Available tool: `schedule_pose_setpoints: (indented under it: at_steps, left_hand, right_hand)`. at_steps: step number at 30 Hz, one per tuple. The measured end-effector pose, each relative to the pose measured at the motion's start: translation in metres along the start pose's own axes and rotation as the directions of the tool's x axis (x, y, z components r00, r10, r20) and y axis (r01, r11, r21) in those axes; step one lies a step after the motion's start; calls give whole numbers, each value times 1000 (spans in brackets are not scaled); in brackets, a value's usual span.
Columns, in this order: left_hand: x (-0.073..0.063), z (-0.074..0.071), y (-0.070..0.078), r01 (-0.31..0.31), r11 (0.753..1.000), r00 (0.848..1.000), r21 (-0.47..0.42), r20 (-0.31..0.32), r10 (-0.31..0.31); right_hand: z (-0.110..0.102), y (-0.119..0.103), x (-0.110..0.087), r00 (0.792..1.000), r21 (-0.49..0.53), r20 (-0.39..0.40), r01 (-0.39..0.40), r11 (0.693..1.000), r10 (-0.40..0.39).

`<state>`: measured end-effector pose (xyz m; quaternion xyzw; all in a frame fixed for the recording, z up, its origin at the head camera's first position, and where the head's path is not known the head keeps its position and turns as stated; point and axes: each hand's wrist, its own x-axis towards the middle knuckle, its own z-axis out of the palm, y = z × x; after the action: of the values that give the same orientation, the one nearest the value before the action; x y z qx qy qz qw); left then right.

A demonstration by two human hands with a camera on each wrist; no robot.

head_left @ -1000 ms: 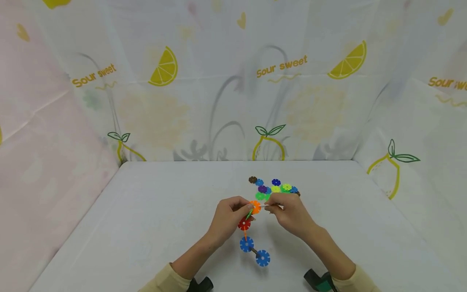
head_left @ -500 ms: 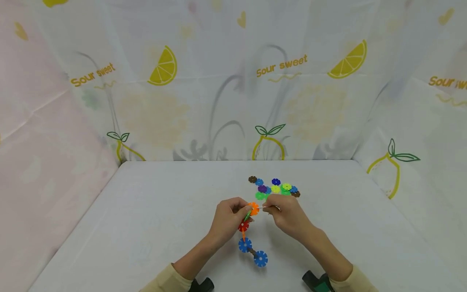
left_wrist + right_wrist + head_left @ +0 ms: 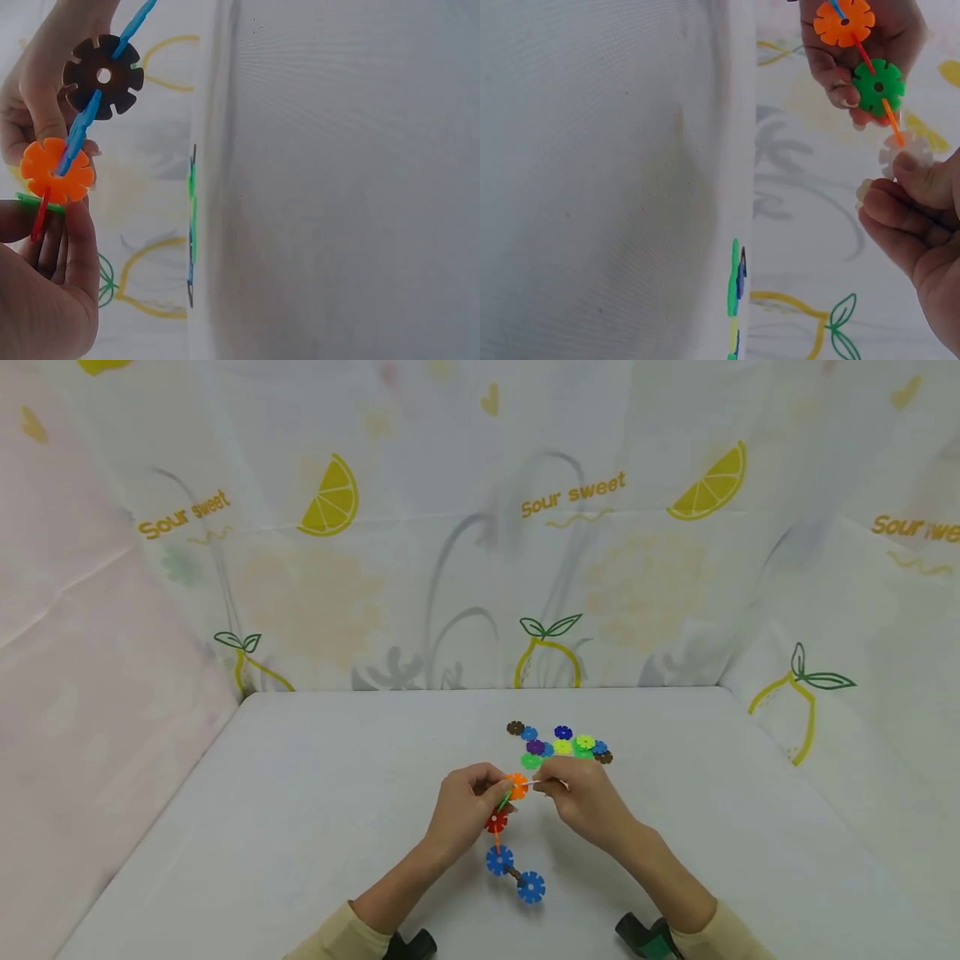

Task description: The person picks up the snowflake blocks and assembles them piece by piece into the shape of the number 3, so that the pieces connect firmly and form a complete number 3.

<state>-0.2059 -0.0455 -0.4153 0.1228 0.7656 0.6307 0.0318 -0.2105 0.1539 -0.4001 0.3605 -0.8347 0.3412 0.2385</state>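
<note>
My left hand [image 3: 465,806] pinches a green notched plastic disc [image 3: 879,88] between thumb and fingers. In my right hand [image 3: 588,797], thumb and fingertips pinch a white notched disc [image 3: 905,154]. Between the two hands, an orange disc [image 3: 517,787] joins the green one, and the white disc's edge meets its rim on the right. Below the left hand the linked chain hangs: a red disc [image 3: 496,821], an orange disc [image 3: 498,839] edge-on, a blue disc [image 3: 500,860], a brown disc [image 3: 103,75] and another blue disc [image 3: 532,887] at the end.
Several loose notched discs lie beyond the hands on the white table [image 3: 337,793], among them a purple disc [image 3: 535,747], a yellow disc [image 3: 562,747] and a dark brown disc [image 3: 515,727]. A lemon-printed curtain [image 3: 420,568] rises behind the table's far edge.
Both hands have shifted slightly left in the head view, and the hanging chain has swung a little with them. Each hand keeps its pinch, the white disc staying at the orange disc's edge.
</note>
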Motion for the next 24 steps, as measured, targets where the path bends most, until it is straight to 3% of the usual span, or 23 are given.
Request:
schedule_pose_setpoints:
  at_steps: [13,18,21,24]
  left_hand:
    - [5,-8,1,34,999,999,27,41,-35]
    - [4,-9,2,35,999,999,35,26,-36]
    - [3,-9,1,32,998,999,47,17,-33]
    - [2,-9,2,31,999,999,45,20,-32]
  right_hand:
    - [-2,3,6,994,-8,83,-76,997,76]
    - [-8,12,5,984,-45,87,-150,988,153]
    - [-9,21,3,965,-78,104,-235,969,243]
    - [-8,29,0,916,-116,165,-350,930,366]
